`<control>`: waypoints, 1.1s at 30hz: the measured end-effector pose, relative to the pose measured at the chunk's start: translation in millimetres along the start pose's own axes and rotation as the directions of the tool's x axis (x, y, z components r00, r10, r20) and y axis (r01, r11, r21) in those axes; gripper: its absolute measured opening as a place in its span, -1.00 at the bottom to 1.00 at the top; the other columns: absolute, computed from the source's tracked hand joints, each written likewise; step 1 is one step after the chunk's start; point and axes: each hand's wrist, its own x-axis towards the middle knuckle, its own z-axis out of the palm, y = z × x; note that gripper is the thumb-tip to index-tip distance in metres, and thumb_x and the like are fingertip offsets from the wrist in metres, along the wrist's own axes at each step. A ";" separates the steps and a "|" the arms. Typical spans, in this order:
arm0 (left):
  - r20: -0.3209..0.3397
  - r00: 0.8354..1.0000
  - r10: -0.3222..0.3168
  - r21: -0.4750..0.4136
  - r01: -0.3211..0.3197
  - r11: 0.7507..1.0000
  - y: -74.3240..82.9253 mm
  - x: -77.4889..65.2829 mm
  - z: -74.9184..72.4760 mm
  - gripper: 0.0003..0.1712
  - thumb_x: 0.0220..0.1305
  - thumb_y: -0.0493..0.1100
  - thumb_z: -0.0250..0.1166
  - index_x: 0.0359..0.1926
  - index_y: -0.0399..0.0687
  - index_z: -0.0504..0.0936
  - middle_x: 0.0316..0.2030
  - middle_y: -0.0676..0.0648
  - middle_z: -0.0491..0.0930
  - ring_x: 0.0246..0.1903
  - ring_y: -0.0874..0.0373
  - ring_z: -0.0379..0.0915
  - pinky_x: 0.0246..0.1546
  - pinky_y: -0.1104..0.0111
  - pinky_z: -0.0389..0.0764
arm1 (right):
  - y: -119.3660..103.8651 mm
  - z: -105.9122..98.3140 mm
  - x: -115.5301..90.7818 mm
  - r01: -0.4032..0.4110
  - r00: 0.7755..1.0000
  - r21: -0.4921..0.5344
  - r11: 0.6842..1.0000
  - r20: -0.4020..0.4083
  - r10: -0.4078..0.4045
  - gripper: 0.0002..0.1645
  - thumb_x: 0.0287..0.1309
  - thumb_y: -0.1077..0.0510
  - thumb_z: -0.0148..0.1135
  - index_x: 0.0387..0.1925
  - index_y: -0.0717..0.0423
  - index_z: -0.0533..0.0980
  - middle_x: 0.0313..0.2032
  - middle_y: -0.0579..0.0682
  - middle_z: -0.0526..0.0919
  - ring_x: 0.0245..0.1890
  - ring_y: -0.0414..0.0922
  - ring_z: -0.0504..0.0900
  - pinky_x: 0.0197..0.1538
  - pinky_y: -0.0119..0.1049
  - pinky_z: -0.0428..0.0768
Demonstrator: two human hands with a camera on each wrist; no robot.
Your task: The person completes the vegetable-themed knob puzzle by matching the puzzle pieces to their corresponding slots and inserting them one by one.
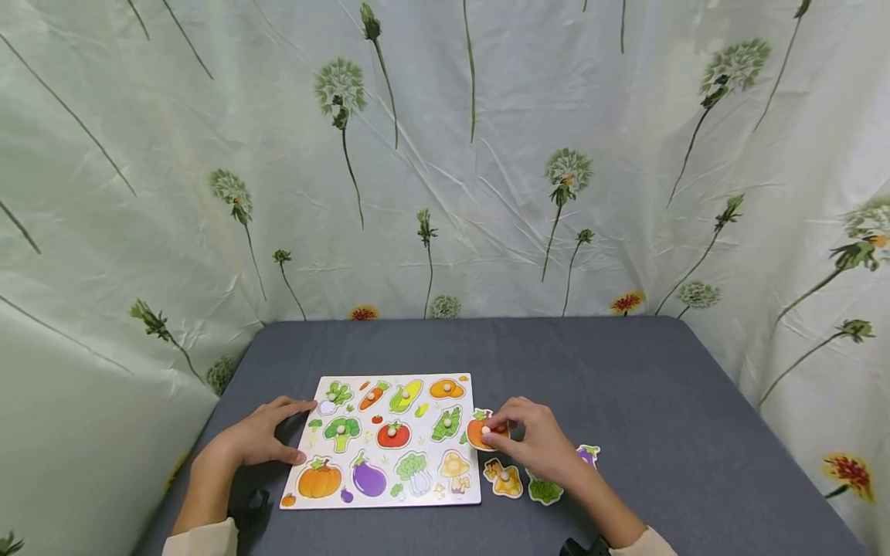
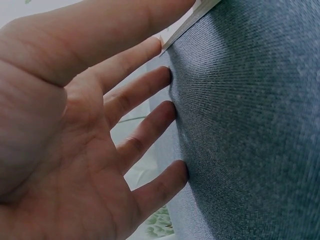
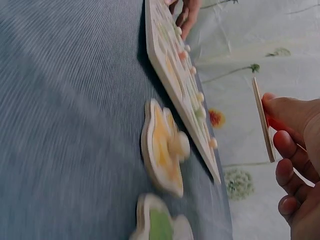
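My right hand (image 1: 531,434) pinches an orange pumpkin puzzle piece (image 1: 476,435) by its knob, above the board's right edge. In the right wrist view that pumpkin piece (image 3: 263,119) is seen edge-on, raised off the table. The white wooden vegetable puzzle board (image 1: 389,499) lies flat. Its upper two rows carry knobbed pieces such as a tomato (image 1: 393,436); the bottom row shows knobless pictures of a pumpkin, eggplant, leafy green and mushrooms. My left hand (image 1: 260,434) rests at the board's left edge, fingers spread, thumb and index finger at the rim.
Right of the board lie a mushroom piece (image 1: 504,480), a leafy green piece (image 1: 545,491) and an eggplant piece (image 1: 588,455) partly behind the right forearm. A dark grey cloth covers the table (image 1: 660,432). A dandelion-patterned curtain (image 1: 487,185) hangs behind it.
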 end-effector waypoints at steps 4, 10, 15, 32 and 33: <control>-0.001 1.000 0.000 -0.004 0.000 1.000 0.3 -0.8 0.1 0.13 -0.11 0.16 0.67 0.49 0.02 0.40 0.38 -0.31 0.31 0.35 -0.43 0.15 0.21 -0.44 0.26 | -8.2 12.3 8.3 0.009 1.000 0.033 0.999 0.022 -0.010 -0.89 0.11 0.00 0.57 -0.32 -0.22 0.74 -0.38 -0.32 0.61 -0.36 -0.25 0.54 -0.25 -0.36 0.57; 0.002 1.000 -0.003 -0.007 0.003 1.000 0.5 -1.3 -0.3 0.12 -0.10 0.16 0.67 0.49 0.02 0.40 0.38 -0.31 0.30 0.35 -0.43 0.15 0.21 -0.44 0.26 | -25.9 33.0 20.9 0.024 0.997 0.050 0.998 0.073 -0.028 -0.90 0.15 -0.02 0.54 -0.31 -0.20 0.74 -0.39 -0.30 0.60 -0.35 -0.23 0.54 -0.24 -0.31 0.59; 0.003 1.000 -0.001 -0.001 0.001 1.000 0.3 -0.2 0.3 0.13 -0.10 0.16 0.67 0.49 0.03 0.40 0.37 -0.31 0.31 0.35 -0.43 0.15 0.21 -0.45 0.26 | -38.0 50.2 31.2 0.111 0.991 0.042 0.993 0.075 -0.114 -0.90 0.14 0.01 0.55 -0.32 -0.14 0.75 -0.41 -0.28 0.63 -0.34 -0.28 0.53 -0.22 -0.33 0.58; 0.001 1.000 0.001 0.005 -0.001 1.000 0.2 0.6 0.1 0.13 -0.11 0.16 0.68 0.49 0.02 0.41 0.37 -0.33 0.31 0.34 -0.44 0.16 0.20 -0.44 0.28 | -67.3 103.1 56.0 0.110 0.980 0.067 0.992 0.158 -0.120 -0.91 0.10 0.07 0.58 -0.37 -0.07 0.77 -0.49 -0.25 0.62 -0.40 -0.17 0.56 -0.28 -0.57 0.39; 0.000 1.000 0.003 0.003 -0.003 1.000 0.1 0.7 0.1 0.13 -0.11 0.16 0.68 0.49 0.02 0.41 0.37 -0.33 0.31 0.34 -0.44 0.16 0.19 -0.44 0.29 | -68.7 106.0 57.2 0.108 0.980 0.067 0.992 0.161 -0.117 -0.91 0.10 0.07 0.58 -0.37 -0.07 0.77 -0.49 -0.26 0.61 -0.41 -0.18 0.56 -0.29 -0.57 0.39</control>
